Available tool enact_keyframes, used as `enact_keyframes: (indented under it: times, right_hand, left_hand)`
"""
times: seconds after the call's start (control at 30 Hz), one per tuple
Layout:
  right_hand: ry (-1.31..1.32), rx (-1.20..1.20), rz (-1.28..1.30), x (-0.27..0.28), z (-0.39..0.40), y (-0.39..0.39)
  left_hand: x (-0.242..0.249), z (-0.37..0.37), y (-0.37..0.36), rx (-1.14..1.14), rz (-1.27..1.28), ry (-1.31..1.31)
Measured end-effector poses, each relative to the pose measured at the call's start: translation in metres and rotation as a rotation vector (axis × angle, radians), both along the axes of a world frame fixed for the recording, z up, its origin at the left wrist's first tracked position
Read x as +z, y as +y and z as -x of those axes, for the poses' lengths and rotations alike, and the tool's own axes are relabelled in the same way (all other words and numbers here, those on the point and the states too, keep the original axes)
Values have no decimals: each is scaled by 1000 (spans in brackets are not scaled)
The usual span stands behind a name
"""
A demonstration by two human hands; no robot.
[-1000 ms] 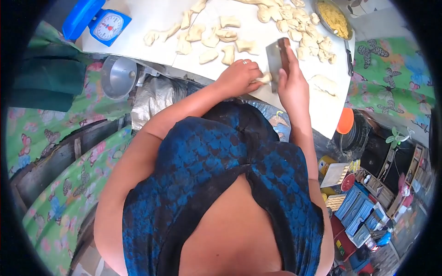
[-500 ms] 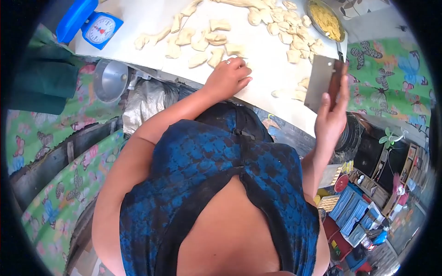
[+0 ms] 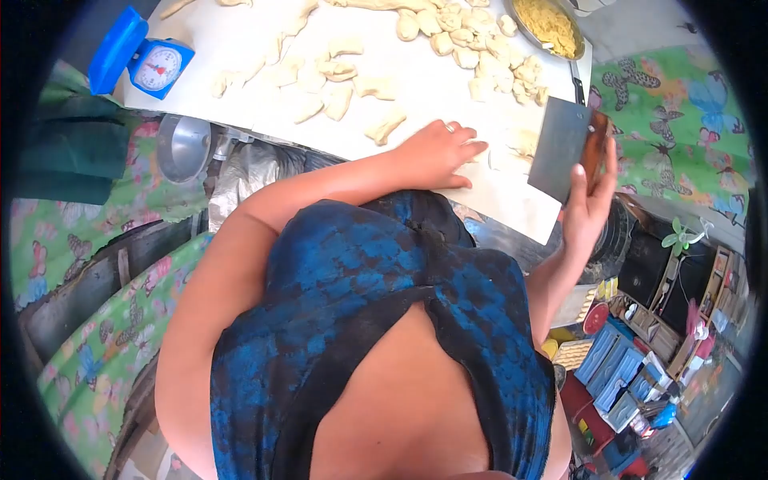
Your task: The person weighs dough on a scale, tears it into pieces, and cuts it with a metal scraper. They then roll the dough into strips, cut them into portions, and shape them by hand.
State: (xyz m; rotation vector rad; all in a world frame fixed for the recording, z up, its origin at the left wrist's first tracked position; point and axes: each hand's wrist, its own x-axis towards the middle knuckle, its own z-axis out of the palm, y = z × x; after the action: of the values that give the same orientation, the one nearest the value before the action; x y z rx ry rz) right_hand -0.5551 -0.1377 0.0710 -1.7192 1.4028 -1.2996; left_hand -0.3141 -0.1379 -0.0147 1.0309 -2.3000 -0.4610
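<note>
My right hand [image 3: 588, 196] grips a dough scraper [image 3: 558, 144] by its wooden handle, the wide metal blade raised at the table's right side. My left hand [image 3: 436, 156] is open over the table's near edge, fingers spread and pointing right, holding nothing. Between the left hand and the blade lies some dough [image 3: 524, 146], partly behind the scraper. One cut dough piece [image 3: 386, 126] rests just beyond my left wrist. Several more cut dough strips [image 3: 336, 70] lie farther back, and a cluster of small rounded dough pieces [image 3: 488, 48] sits at the back right.
A pan of yellow shredded filling [image 3: 548, 28] stands at the back right corner, with a black-handled utensil [image 3: 578, 84] beside it. A blue kitchen scale [image 3: 160, 68] is at the back left. Butterfly-patterned green cloth [image 3: 664, 112] hangs beyond the table's right edge.
My left hand has moved right, away from the dough strips, and its fingers have spread. One cut piece now lies nearer the front edge. The scraper has shifted slightly right as the view moved.
</note>
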Motion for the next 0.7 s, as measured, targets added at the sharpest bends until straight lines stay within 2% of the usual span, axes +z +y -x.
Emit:
enact_keyframes:
  times: [0.07, 0.1, 0.17, 0.2, 0.27, 0.3, 0.4, 0.47, 0.5, 0.57, 0.63, 0.7]
  right_hand:
    - [114, -77, -5, 10, 8, 6]
    - [147, -76, 10, 8, 16, 5]
    - [87, -95, -62, 5, 24, 8]
    - [16, -55, -48, -5, 36, 7]
    - [-64, -57, -91, -6, 37, 11]
    - [-133, -81, -135, -8, 37, 13]
    - [-125, -87, -201, -10, 41, 12]
    - [-149, -44, -233, -10, 42, 9]
    - [-163, -30, -231, -11, 41, 6]
    - [-132, -27, -174, -11, 38, 1]
    - [-183, -1, -163, -8, 35, -4]
    - [-214, 42, -157, -6, 34, -8]
  left_hand:
    - [-11, 17, -9, -121, -82, -197]
    - [-9, 19, -13, -97, -83, -205]
    - [-4, 16, -23, -67, -314, -231]
    - [0, 9, -25, -44, -316, -238]
    - [13, -15, -24, 147, -220, 172]
    - [26, -30, -22, 209, -188, 149]
    - [35, -60, -4, 286, -168, 127]
    - [25, -68, 14, 456, -121, -148]
    - [16, -69, 19, 470, -116, -161]
    - [-3, -70, 24, 582, -165, -28]
    - [3, -75, 19, 581, -137, 21]
    - [16, -85, 5, 737, -500, 460]
